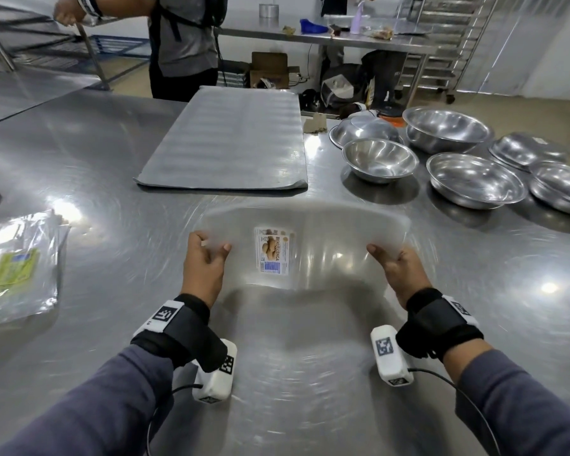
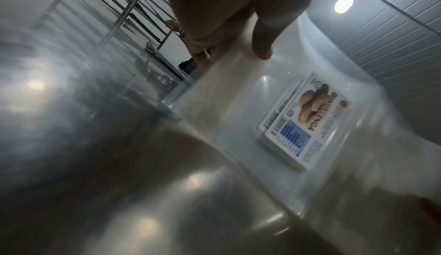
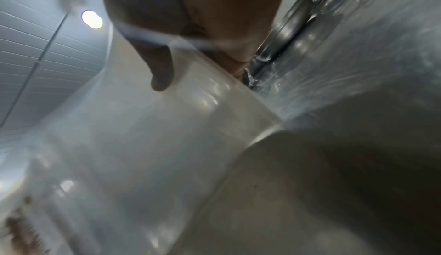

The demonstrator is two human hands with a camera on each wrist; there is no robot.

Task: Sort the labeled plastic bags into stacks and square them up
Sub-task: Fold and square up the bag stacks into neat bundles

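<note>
Held above the steel table (image 1: 96, 166) at centre: a stack of clear plastic bags (image 1: 326, 245), blurred by motion, sagging in the middle, with a brown-and-blue label (image 1: 274, 251) reading "BISKUT LENGA" facing up. Clamped at the stack's nine o'clock edge by the left hand (image 1: 204, 261), thumb (image 1: 222, 249) on top and fingers curled round the edge; seen from the left wrist as a thumb (image 2: 262, 38) pressing onto the plastic (image 2: 226, 117) with the label (image 2: 307, 121) beyond it toward four o'clock. Clamped at the three o'clock edge by the right hand (image 1: 399, 271), thumb on top, fingers hidden under the film; from the right wrist, a thumb (image 3: 160, 66) lying on the bags (image 3: 143, 146) and the rest of the hand behind the edge. Whether the stack's lower edge touches the table, cannot tell through the blur.

At nine o'clock, near the table's edge, lying flat: a second pile of clear bags (image 1: 20, 258) with a yellow-green label (image 1: 12, 269). At twelve o'clock, a flat grey sheet (image 1: 231, 139). From one to three o'clock, a cluster of steel bowls (image 1: 379, 159), some upright, some upturned. Beyond the table at eleven o'clock, a person (image 1: 185, 44) standing in a grey top. Behind, at one o'clock, another steel bench (image 1: 326, 37) with small items on it.
</note>
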